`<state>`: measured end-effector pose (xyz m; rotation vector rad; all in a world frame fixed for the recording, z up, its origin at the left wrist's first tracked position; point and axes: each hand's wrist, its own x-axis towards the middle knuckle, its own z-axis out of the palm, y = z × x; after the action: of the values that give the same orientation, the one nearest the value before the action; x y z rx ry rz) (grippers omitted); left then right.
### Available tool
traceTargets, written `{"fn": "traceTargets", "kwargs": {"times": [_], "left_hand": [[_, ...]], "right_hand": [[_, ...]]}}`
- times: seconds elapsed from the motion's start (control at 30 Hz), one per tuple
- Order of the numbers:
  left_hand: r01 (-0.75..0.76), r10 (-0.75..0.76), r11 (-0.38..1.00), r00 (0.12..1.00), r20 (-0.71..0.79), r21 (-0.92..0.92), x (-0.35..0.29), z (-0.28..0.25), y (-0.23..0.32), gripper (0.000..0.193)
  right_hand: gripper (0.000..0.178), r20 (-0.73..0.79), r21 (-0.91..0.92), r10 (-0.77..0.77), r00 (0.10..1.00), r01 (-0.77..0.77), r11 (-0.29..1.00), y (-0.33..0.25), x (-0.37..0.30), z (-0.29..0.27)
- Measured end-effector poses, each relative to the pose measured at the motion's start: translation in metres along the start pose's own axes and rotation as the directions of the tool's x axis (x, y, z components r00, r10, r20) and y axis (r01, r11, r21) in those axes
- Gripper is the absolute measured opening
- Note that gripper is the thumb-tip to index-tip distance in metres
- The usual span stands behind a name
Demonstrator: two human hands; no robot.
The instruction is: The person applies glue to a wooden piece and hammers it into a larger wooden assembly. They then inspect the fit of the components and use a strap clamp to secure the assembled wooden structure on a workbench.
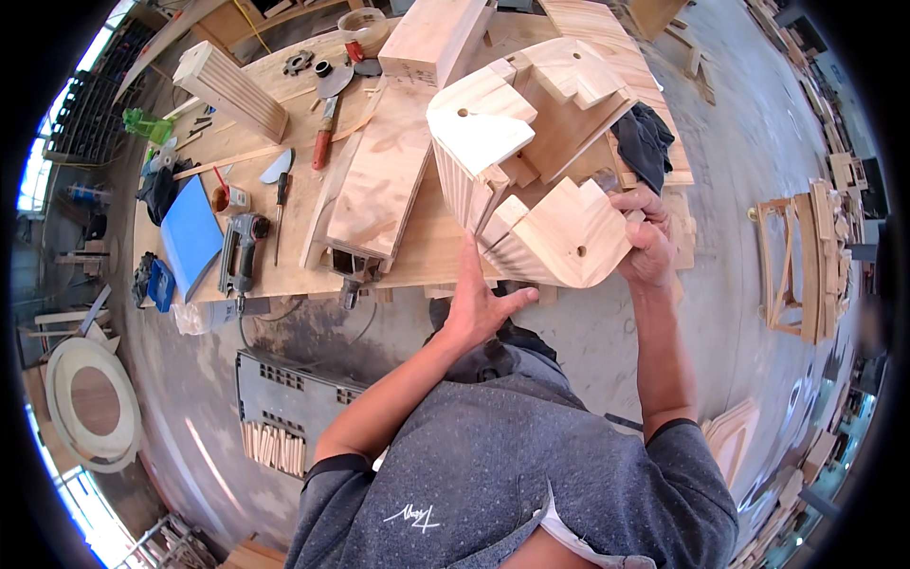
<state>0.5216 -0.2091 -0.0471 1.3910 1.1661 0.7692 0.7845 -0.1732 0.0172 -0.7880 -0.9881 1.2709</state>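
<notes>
In front of me, a light wooden frame (545,242) with rounded corners, stepped notches and drilled holes is tilted above the near side of the workbench (417,275). My right hand (649,237) has its fingers curled around the frame's right corner. My left hand (479,299) lies against the lower left side of the frame, index finger stretched along the wood near a seam and thumb spread away. Some of its other fingers are hidden. Behind the frame's right side sits a dark cloth (645,147).
Left on the bench are a long wooden box piece (379,190), an upright wooden post (237,95), a pneumatic nailer (245,254), a blue sheet (192,232), a screwdriver (282,194) and a red-handled tool (324,137). A grey crate (294,379) with wood sticks stands below.
</notes>
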Motion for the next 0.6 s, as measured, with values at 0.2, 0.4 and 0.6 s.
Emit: {"fn": "traceTargets", "kwargs": {"times": [0.2, 0.4, 0.6], "left_hand": [[-0.052, 0.051, 0.998, 0.999, -0.015, -0.029, 0.016, 0.008, 0.003, 0.136], [-0.098, 0.099, 0.994, 0.995, 0.017, -0.048, 0.025, 0.012, -0.005, 0.136], [-0.020, 0.040, 0.979, 0.995, 0.094, -0.204, 0.030, 0.015, 0.007, 0.140]], "right_hand": [[0.036, -0.015, 0.048, -0.008, 1.000, 0.009, 0.999, 0.009, 0.006, 0.004], [0.035, -0.023, 0.079, 0.037, 0.999, -0.035, 0.996, 0.003, 0.006, 0.004], [0.040, 0.020, -0.096, 0.003, 1.000, -0.001, 0.995, 0.003, 0.009, -0.002]]}}
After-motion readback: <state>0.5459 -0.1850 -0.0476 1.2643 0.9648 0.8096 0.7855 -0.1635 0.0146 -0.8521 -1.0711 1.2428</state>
